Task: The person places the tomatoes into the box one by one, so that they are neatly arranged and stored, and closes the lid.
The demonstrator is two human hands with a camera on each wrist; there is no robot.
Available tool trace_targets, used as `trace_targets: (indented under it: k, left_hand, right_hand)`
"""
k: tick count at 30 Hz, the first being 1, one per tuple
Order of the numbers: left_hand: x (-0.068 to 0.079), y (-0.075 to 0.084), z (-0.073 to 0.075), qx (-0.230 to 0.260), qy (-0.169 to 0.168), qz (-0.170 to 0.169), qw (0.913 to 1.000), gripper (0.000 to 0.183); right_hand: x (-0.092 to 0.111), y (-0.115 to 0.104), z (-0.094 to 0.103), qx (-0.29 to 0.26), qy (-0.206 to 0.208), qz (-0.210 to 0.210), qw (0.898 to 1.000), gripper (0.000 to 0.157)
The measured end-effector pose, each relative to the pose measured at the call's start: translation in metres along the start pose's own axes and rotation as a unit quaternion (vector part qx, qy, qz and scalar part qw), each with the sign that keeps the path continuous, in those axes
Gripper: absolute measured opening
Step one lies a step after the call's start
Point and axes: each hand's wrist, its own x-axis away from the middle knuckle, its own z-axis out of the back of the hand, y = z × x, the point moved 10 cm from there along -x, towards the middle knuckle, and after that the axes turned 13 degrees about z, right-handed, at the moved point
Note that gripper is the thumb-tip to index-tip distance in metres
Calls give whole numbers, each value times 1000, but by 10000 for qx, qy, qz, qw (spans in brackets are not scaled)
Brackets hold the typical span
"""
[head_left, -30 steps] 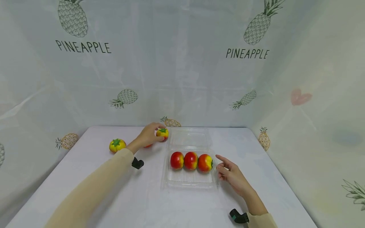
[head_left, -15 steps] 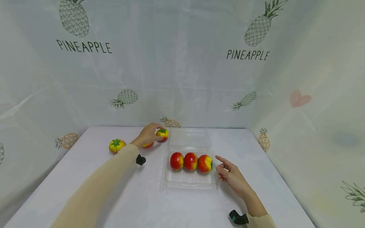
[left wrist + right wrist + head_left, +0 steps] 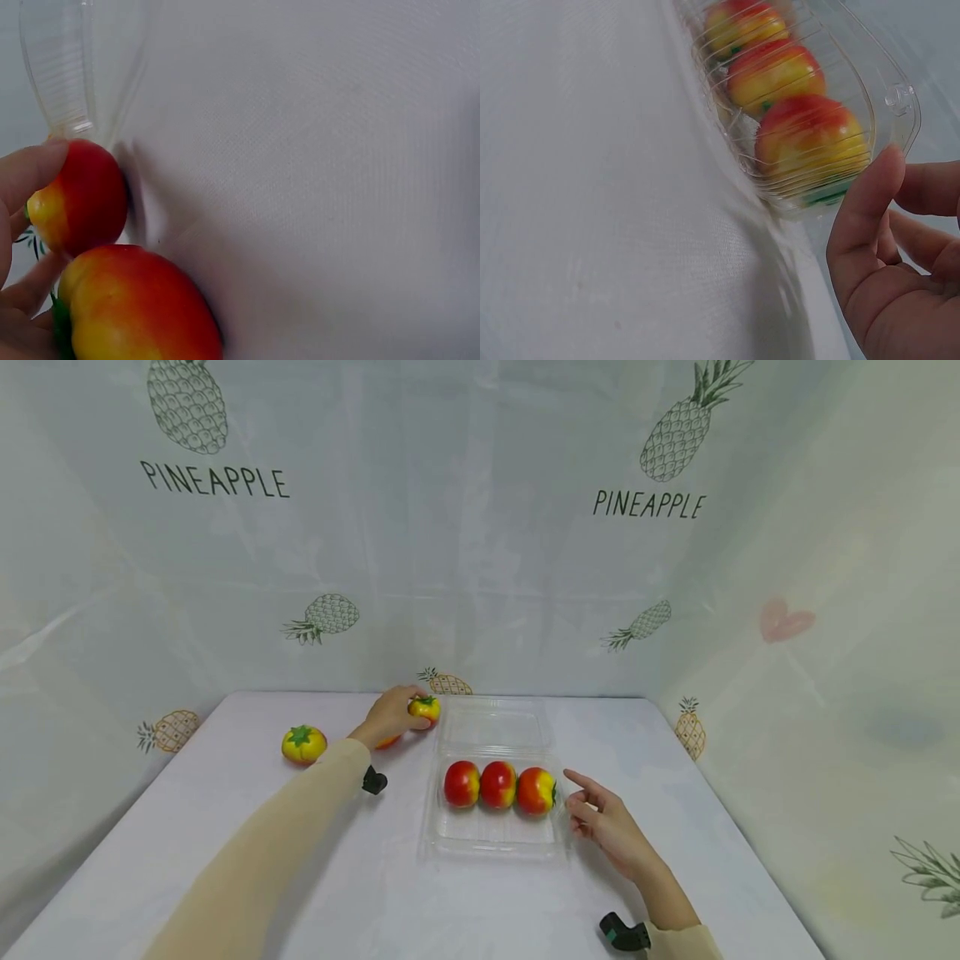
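In L hand (image 3: pixel 387 713), 1 fruit (image 3: pixel 424 712) is pinched w/ thumb & fingers; 2nd fruit (image 3: pixel 387 742) lies close by it, 3rd fruit (image 3: pixel 303 745) farther left. R hand (image 3: pixel 611 835), fingers loosely bent, is just beside box (image 3: pixel 495 845); touching or not, cannot tell. Left of R hand, inside box, are 3 fruits (image 3: pixel 498 785).

My left arm (image 3: pixel 258 860) is stretched forward, the left grip (image 3: pixel 392 712) curled; my right grip (image 3: pixel 611 833) extends its index finger (image 3: pixel 582 781).
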Motion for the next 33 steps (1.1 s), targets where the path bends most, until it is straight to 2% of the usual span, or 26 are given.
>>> trace_targets:
  k: [10, 17, 20, 25, 30, 33]
  left_hand:
    - [0, -2, -6, -172, 44, 267, 9995, 60]
    - [-3, -6, -2, -240, 280, 31, 9993, 56]
    - [-2, -6, 4, -34, 381, -153, 9992, 55]
    - [11, 3, 18, 459, 403, -432, 9972, 53]
    - [26, 16, 29, 538, 475, -598, 9956, 50]
    - [36, 26, 31, 567, 402, -801, 9944, 51]
  right_hand:
    - [0, 0, 1, 13, 22, 6, 10000, 59]
    - [0, 0, -1, 36, -33, 48, 10000, 58]
    - [0, -1, 0, 50, -13, 46, 10000, 58]
    - [0, -1, 0, 71, -14, 14, 10000, 58]
    - [0, 0, 0, 72, -40, -4, 10000, 58]
    - [0, 1, 0, 55, -63, -3, 10000, 59]
